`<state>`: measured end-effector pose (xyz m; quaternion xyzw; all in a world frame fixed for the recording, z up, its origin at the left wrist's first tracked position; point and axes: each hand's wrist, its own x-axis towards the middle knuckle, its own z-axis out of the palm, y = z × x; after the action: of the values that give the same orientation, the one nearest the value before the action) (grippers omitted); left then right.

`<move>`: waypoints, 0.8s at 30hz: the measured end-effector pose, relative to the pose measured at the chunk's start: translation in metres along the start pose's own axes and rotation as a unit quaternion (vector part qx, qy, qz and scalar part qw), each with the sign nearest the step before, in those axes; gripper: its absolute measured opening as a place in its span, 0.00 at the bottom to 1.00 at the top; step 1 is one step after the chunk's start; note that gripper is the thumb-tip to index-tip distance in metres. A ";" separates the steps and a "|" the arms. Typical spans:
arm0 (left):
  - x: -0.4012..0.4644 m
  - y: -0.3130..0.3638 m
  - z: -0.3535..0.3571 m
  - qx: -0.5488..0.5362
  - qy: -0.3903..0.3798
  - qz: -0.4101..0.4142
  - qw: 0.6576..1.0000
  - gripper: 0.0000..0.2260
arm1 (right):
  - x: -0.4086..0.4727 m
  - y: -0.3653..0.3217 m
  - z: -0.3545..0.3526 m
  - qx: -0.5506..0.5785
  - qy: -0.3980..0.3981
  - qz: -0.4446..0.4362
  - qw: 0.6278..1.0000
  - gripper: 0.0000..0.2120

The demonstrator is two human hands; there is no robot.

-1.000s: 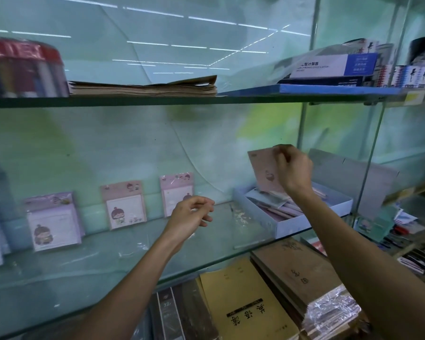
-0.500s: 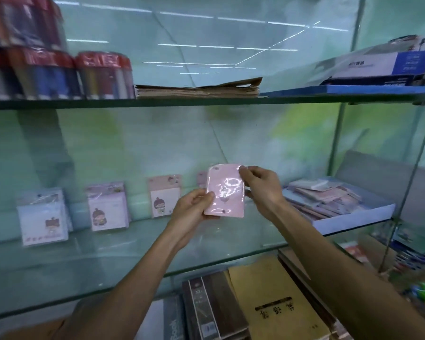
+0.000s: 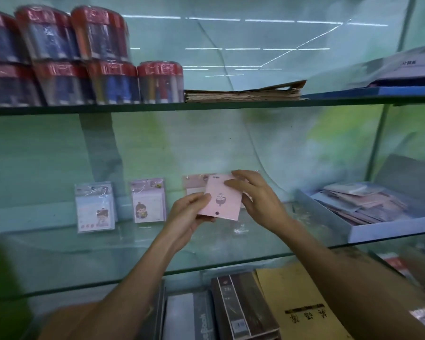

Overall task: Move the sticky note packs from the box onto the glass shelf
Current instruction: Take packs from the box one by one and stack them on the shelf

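Left hand: your left hand (image 3: pixel 187 217) reaches up from the near left, forearm slanting toward the middle of the shelf; thumb on the face and fingers curled behind pinch the lower left corner of the pink pack (image 3: pixel 221 197).
Right hand: your right hand (image 3: pixel 258 200) comes in from the near right, wrist bent left; its fingers lie over the pack's top right edge and grip it there.
Pink pack: held between both hands above the glass shelf (image 3: pixel 84 261), tilted a little to the right, not touching the glass.
Packs on shelf: a blue pack (image 3: pixel 95 207) and a lilac pack (image 3: pixel 149 200) stand upright against the far wall, left of your hands; another pink pack (image 3: pixel 193 184) stands just behind the held one, partly hidden.
Box: the box (image 3: pixel 388 228) sits at the right end of the same shelf, with more packs (image 3: pixel 361 202) lying loose inside.
Upper shelf: red-topped tubs (image 3: pixel 103 79) far left, a stack of brown paper (image 3: pixel 243 94) to their right.
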<state>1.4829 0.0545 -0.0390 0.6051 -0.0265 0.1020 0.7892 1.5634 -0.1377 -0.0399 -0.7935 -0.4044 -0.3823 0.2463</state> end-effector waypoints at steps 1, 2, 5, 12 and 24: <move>-0.002 0.002 -0.001 -0.019 -0.007 -0.007 1.000 0.09 | 0.001 -0.001 0.001 0.004 0.013 -0.009 1.000 0.16; -0.003 0.004 -0.002 -0.043 -0.014 -0.013 0.999 0.13 | 0.002 -0.004 0.001 0.016 0.026 -0.013 0.999 0.16; -0.003 0.012 -0.009 -0.068 -0.021 -0.020 0.997 0.26 | 0.005 -0.018 -0.004 0.104 0.059 0.069 0.990 0.09; 0.001 0.015 -0.022 -0.056 0.064 0.042 0.995 0.19 | 0.010 -0.033 -0.003 0.402 0.048 0.325 0.854 0.07; 0.016 0.020 -0.025 0.054 0.073 0.137 0.986 0.09 | 0.003 -0.044 0.007 0.387 -0.072 0.329 0.858 0.07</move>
<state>1.4926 0.0857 -0.0239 0.6285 -0.0454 0.2544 0.7336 1.5313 -0.1072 -0.0381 -0.7466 -0.2512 -0.0340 0.6151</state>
